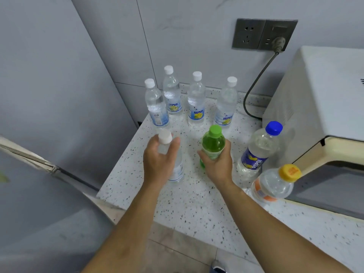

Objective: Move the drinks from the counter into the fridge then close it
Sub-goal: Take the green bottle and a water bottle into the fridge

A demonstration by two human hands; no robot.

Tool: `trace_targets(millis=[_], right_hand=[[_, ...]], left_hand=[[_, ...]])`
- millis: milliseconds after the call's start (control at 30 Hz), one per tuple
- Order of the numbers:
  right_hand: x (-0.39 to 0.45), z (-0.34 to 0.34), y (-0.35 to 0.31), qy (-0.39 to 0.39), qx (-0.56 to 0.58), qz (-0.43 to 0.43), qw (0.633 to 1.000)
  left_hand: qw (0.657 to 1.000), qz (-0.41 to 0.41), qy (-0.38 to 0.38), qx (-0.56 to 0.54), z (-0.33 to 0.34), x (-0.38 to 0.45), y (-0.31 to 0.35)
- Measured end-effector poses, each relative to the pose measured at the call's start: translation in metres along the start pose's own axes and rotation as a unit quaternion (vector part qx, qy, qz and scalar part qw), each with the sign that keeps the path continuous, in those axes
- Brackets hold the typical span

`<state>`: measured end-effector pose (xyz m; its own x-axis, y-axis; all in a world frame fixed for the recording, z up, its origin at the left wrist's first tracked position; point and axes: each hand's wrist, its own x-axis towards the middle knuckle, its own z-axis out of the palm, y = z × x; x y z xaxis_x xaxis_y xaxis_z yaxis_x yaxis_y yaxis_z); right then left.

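Green bottle [213, 143] gripped by right hand [217, 164], clear bottle [173, 162] by left hand [160, 160]. Pickup step underway; fridge door [45, 194] at 9 o'clock, lift and swing needed next.

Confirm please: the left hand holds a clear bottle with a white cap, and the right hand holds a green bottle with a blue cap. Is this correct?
Not quite. In the head view the green bottle in the right hand has a green cap; the blue cap belongs to the Pepsi bottle beside it. The left hand does hold the clear bottle with a white cap.
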<state>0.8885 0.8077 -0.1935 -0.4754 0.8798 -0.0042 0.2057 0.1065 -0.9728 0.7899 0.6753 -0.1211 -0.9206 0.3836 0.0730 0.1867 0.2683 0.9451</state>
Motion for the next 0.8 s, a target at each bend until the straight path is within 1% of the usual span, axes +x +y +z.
trace_targets(millis=[67,133,200,267,367,433,467,533,600,700,800], right_hand=[[-0.004,-0.001,-0.001,-0.003,-0.001,-0.001,1.000],[-0.012,-0.004,-0.002,-0.014,-0.011,-0.004,1.000],[-0.025,-0.009,-0.002,-0.030,-0.017,-0.004,0.999],[-0.040,-0.016,0.000,-0.039,-0.021,-0.009,0.999],[-0.064,-0.026,0.002,-0.038,-0.025,-0.011,0.999],[-0.080,-0.030,0.005,-0.033,-0.022,-0.014,0.999],[-0.089,-0.032,0.006,-0.030,-0.020,-0.018,0.999],[-0.104,-0.036,0.010,-0.027,-0.018,-0.024,0.999],[-0.118,-0.040,0.012,-0.035,-0.016,-0.022,0.999],[-0.134,-0.048,0.009,-0.038,0.001,-0.022,0.999],[-0.146,-0.056,0.007,-0.052,0.088,0.013,0.995]], left_hand=[[0.999,-0.010,-0.033,0.027,-0.002,-0.013,-0.014],[0.995,-0.046,-0.067,0.053,-0.001,-0.023,-0.030],[0.992,-0.084,-0.081,0.053,0.001,-0.032,-0.043],[0.991,-0.111,-0.071,0.019,0.001,-0.038,-0.051],[0.993,-0.111,-0.049,-0.007,-0.005,-0.047,-0.057],[0.991,-0.126,-0.051,-0.022,-0.011,-0.053,-0.063],[0.988,-0.138,-0.052,-0.038,-0.014,-0.057,-0.067],[0.981,-0.155,-0.051,-0.104,-0.022,-0.073,-0.071],[0.966,-0.182,-0.049,-0.177,-0.031,-0.098,-0.073],[0.915,-0.275,-0.068,-0.286,-0.048,-0.140,-0.082],[0.881,-0.332,-0.061,-0.330,-0.070,-0.177,-0.083]])
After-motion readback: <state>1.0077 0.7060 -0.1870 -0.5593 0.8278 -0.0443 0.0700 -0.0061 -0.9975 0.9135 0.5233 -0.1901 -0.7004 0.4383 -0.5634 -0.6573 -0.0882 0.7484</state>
